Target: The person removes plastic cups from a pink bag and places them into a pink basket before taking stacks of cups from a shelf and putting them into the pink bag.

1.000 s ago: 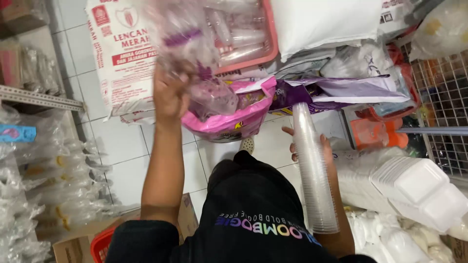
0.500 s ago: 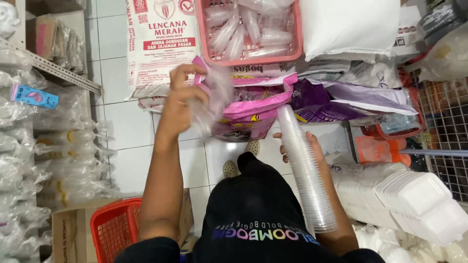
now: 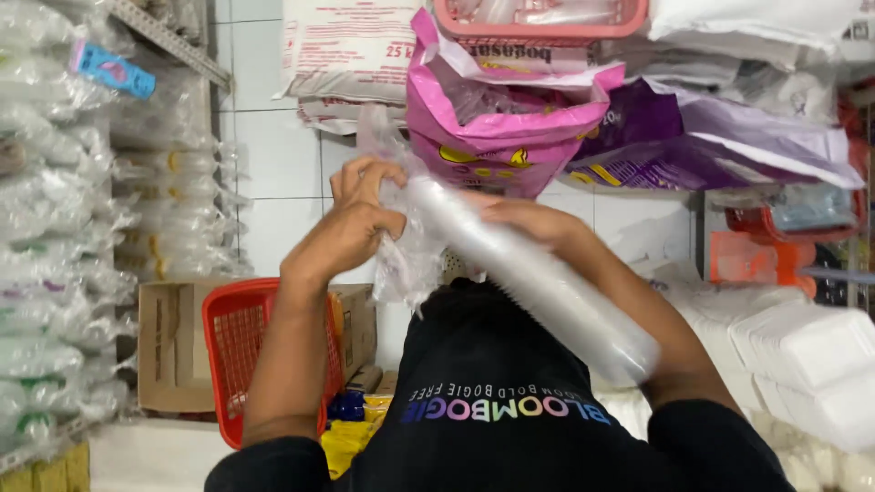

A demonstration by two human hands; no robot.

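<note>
The long stack of clear plastic cups (image 3: 538,278) lies slantwise between my hands, its upper end up by my left hand and its lower end resting along my right forearm, down beside my black shirt (image 3: 506,401). My left hand (image 3: 351,228) is curled shut, fingers pinched on the thin clear plastic bag (image 3: 406,255) right at the top end of the stack; the crumpled film hangs down just under that hand. My right hand (image 3: 529,223) lies over the upper part of the stack, palm down and fingers touching it, though I cannot tell how firmly it grips.

The cups are see-through and nested tight, so the stack reads as one pale, glossy tube with faint rings; motion blurs its lower end.

Beyond my hands stands a pink sack (image 3: 497,118), with a purple sack (image 3: 693,137) further to the right of it. Below my left forearm sits a red basket (image 3: 237,355) beside a cardboard box (image 3: 169,346). Out past my right arm lie white foam containers (image 3: 802,355).
</note>
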